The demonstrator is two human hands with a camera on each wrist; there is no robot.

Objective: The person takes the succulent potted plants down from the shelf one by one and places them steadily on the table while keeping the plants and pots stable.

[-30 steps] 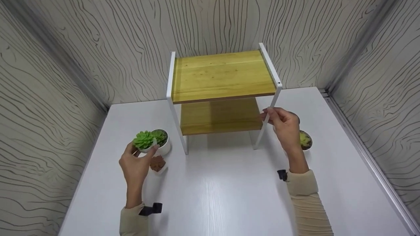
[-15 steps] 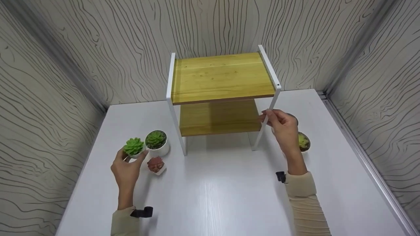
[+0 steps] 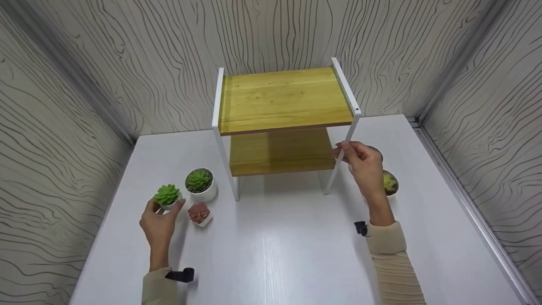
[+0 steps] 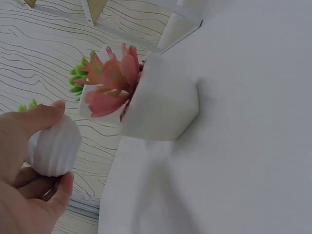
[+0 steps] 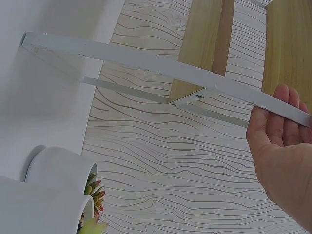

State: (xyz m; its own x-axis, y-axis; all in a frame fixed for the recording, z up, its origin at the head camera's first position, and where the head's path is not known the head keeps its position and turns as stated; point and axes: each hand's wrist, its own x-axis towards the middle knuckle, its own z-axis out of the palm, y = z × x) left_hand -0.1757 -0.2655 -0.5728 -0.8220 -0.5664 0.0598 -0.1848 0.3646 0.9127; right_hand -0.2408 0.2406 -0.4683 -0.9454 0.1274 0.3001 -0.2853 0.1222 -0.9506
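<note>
In the head view my left hand [image 3: 157, 224] holds a small potted green succulent [image 3: 167, 195] at the table's left. Thumb and fingers grip its ribbed white pot [image 4: 57, 148], clear in the left wrist view; whether its base touches the table I cannot tell. Just right of it stand a round-potted green succulent [image 3: 200, 182] and a reddish succulent [image 3: 199, 213] in a white angular pot. My right hand [image 3: 368, 171] pinches the front right leg [image 5: 146, 61] of a two-tier shelf [image 3: 288, 99] with wooden boards and a white frame; its fingers curl around the leg.
Behind my right hand stand white-potted plants, one a yellowish-green succulent [image 3: 390, 183], partly hidden by the hand. The white table [image 3: 271, 254] is enclosed by wood-grain patterned walls [image 3: 275, 29] at the back and both sides.
My left hand has moved left and slightly toward me with the green succulent, away from the other two plants, which now show fully. My right hand stays on the shelf leg.
</note>
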